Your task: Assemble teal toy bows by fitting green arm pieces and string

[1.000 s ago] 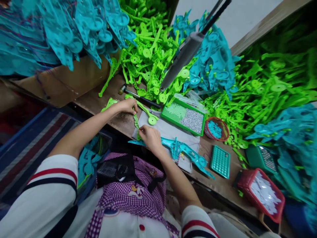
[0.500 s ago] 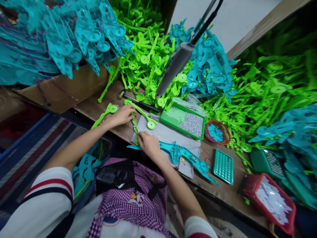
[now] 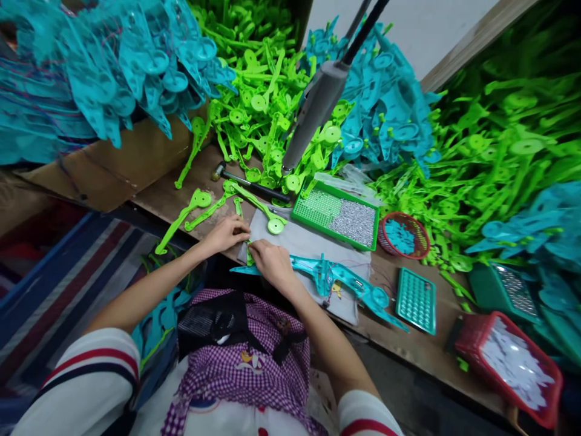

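Note:
My right hand [image 3: 271, 260] pinches a slim bright green plastic part [image 3: 249, 257] over the left end of a blue bow-shaped plastic piece [image 3: 333, 275]. Close beside it, my left hand [image 3: 230, 233] has its thumb and fingers closed at the top of the green part. What lies between the left fingertips is too small to make out. The blue piece rests along a grey cloth [image 3: 308, 236] at the bench's front edge. Just beyond my hands lies a green arm with a round disc end [image 3: 275, 226], and another green arm [image 3: 209, 209] is left of it.
A hammer [image 3: 254, 184] lies behind the cloth. A grey electric screwdriver [image 3: 315, 115] hangs above. To the right are a green tray [image 3: 297, 215] of small metal pieces, a red basket [image 3: 425, 245], a teal tray [image 3: 415, 300] and a red bin [image 3: 551, 399]. Green and blue parts are heaped behind.
My left hand has moved down toward my right hand, uncovering green parts on the bench. My right hand stays nearly in place. The view has shifted slightly.

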`<state>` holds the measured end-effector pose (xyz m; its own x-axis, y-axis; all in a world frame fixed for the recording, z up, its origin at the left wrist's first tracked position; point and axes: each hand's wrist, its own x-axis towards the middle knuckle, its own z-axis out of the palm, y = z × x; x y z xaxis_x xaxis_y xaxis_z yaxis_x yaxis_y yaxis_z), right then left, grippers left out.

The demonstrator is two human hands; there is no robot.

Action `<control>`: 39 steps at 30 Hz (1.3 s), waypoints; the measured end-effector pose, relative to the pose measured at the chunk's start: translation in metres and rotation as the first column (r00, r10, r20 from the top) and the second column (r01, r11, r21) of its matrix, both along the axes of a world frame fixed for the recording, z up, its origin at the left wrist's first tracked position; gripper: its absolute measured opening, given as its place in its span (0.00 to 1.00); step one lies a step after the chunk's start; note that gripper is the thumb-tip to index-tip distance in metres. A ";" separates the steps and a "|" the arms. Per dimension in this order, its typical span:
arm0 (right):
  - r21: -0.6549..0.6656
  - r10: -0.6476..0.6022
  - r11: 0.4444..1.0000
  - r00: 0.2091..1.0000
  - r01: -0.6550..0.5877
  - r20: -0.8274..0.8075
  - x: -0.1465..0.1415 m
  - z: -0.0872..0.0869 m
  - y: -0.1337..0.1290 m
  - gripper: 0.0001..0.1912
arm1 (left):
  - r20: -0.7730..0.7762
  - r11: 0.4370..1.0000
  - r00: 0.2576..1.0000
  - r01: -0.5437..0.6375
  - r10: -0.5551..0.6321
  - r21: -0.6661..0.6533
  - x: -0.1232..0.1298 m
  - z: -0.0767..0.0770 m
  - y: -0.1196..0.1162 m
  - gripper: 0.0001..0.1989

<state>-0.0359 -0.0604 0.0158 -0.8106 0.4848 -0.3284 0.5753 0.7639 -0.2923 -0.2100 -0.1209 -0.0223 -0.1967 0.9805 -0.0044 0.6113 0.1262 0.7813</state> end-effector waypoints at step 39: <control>0.124 0.105 0.985 0.987 -0.119 0.118 0.064 0.004 -0.002 0.19 | -0.306 0.905 0.853 0.419 -0.422 -0.080 0.000 0.015 0.004 0.19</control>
